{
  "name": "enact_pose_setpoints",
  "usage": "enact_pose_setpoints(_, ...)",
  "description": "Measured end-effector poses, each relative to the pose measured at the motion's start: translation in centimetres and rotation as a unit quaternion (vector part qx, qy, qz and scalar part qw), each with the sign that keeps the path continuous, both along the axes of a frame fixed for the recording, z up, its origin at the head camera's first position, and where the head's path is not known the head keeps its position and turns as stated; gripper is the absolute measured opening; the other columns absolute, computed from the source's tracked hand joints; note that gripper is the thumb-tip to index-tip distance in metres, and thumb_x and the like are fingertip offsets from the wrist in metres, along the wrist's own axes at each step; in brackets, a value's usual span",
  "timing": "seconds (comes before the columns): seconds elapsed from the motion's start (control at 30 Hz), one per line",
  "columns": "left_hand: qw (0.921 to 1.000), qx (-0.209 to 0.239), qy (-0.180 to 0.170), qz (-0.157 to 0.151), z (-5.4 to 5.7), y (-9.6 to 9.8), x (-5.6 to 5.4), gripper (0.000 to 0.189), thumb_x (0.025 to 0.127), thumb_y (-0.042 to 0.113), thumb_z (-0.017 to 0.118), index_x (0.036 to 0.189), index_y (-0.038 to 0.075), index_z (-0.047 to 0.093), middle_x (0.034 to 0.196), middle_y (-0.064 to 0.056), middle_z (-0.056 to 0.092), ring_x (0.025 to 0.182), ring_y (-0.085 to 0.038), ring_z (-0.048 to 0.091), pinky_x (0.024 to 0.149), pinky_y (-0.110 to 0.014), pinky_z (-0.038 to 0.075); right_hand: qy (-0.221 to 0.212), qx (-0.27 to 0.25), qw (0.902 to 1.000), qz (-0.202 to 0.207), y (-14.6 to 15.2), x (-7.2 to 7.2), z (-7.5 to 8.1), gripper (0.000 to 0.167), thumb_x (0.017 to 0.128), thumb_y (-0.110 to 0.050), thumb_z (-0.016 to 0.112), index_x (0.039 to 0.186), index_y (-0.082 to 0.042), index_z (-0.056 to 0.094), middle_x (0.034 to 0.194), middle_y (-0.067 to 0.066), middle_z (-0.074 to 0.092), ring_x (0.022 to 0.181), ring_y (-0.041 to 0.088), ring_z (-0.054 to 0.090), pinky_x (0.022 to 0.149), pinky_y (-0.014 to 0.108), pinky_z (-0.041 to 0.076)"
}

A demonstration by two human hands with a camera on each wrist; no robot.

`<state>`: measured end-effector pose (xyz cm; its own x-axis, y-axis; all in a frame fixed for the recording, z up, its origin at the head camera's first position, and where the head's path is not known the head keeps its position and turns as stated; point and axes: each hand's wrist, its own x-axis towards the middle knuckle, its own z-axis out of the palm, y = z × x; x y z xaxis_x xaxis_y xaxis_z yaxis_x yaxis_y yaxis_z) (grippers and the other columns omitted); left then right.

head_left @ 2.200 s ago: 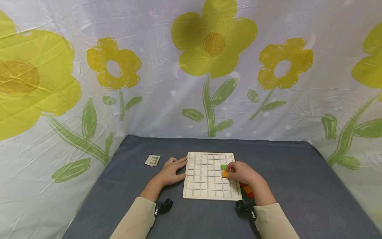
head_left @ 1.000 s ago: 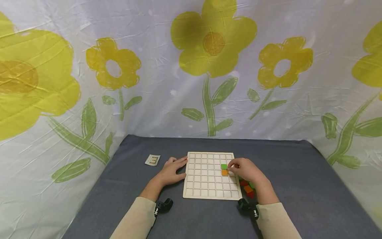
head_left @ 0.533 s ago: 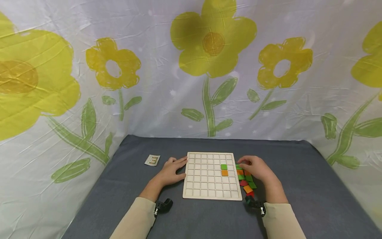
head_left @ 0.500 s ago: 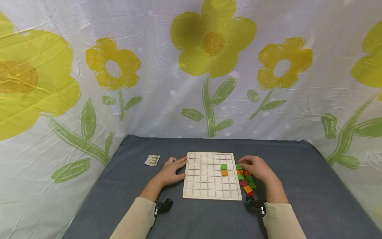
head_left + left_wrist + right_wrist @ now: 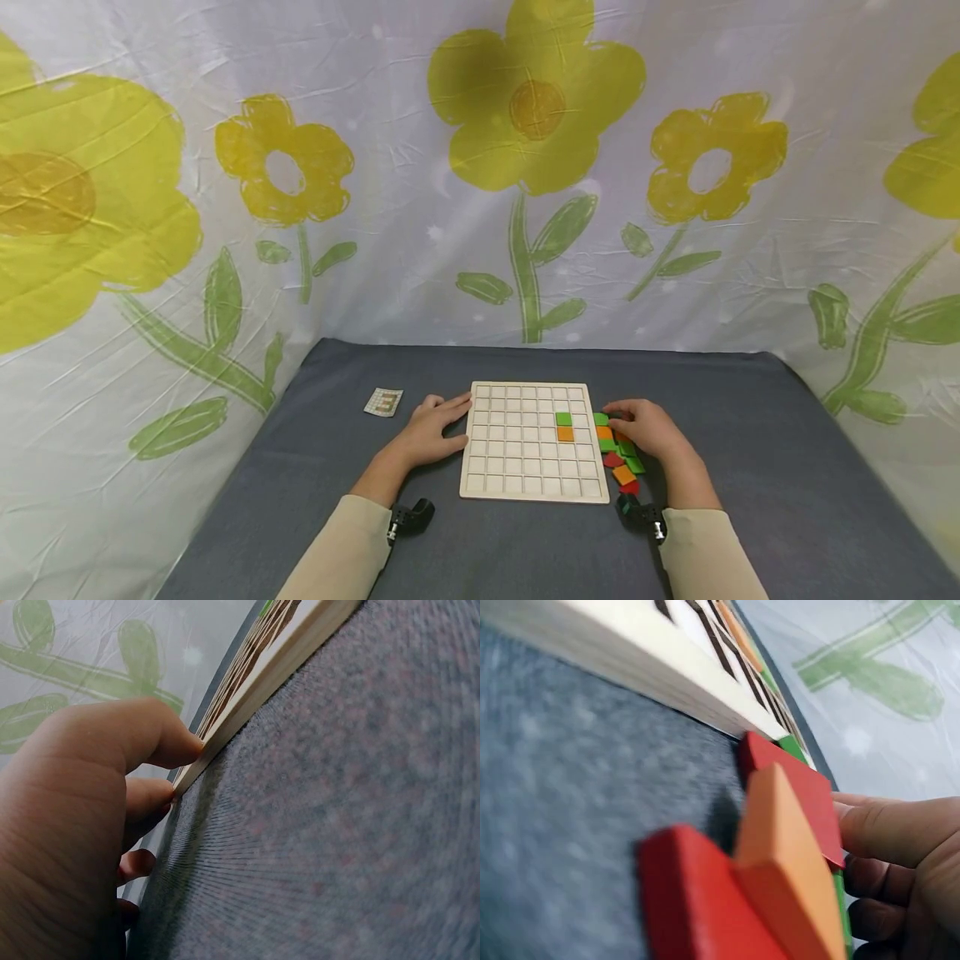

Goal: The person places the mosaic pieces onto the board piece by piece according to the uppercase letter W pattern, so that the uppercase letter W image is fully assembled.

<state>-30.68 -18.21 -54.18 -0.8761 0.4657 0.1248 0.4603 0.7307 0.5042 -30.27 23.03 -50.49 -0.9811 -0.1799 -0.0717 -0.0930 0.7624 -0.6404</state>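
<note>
A pale wooden grid board (image 5: 522,472) lies on the dark cloth. My left hand (image 5: 433,433) rests at its left edge, thumb and fingertips touching the rim; in the left wrist view the thumb (image 5: 176,742) meets the board's side. A green tile (image 5: 563,419) and an orange tile (image 5: 565,434) sit in neighbouring cells toward the board's right. My right hand (image 5: 648,427) reaches over the far end of the loose tiles beside the board. In the right wrist view a red tile (image 5: 795,787) hides its fingertips, so I cannot tell whether they pinch a tile.
Loose green, orange and red tiles lie along the board's right edge, among them an orange tile (image 5: 624,475) near the wrist. A small printed pattern card (image 5: 383,402) lies left of the board. A flowered cloth backdrop (image 5: 405,250) rises behind the table.
My right hand has left the board and moved right to the loose tiles, lowering its fingers among them. The orange tile now sits flat in its cell. The left hand has stayed still.
</note>
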Motion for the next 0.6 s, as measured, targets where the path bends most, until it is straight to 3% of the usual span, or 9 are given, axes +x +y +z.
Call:
enact_pose_setpoints(0.2, 1.0000, 0.000, 0.000, 0.000, -0.04, 0.03, -0.05, 0.066, 0.096, 0.035, 0.063, 0.157, 0.016, 0.046, 0.163, 0.004, 0.038, 0.108, -0.023, 0.036, 0.088, -0.049, 0.031, 0.014, 0.024, 0.9996, -0.008, -0.23, -0.24, -0.39, 0.030, 0.101, -0.015, 0.066, 0.128, -0.005, 0.072, 0.124, 0.020, 0.068, 0.095, 0.027, 0.062, 0.083, 0.047, 0.051)
enact_pose_setpoints(0.6, 1.0000, 0.002, -0.001, -0.002, -0.12, -0.09, -0.05, 0.065, 0.097, 0.035, 0.063, 0.157, 0.016, 0.046, 0.163, 0.005, 0.037, 0.107, -0.023, 0.036, 0.088, -0.049, 0.031, 0.010, 0.040, 0.9988, -0.025, -0.43, -0.38, -0.25, 0.033, 0.102, -0.017, 0.065, 0.133, -0.006, 0.071, 0.129, 0.023, 0.066, 0.104, 0.034, 0.062, 0.087, 0.049, 0.051)
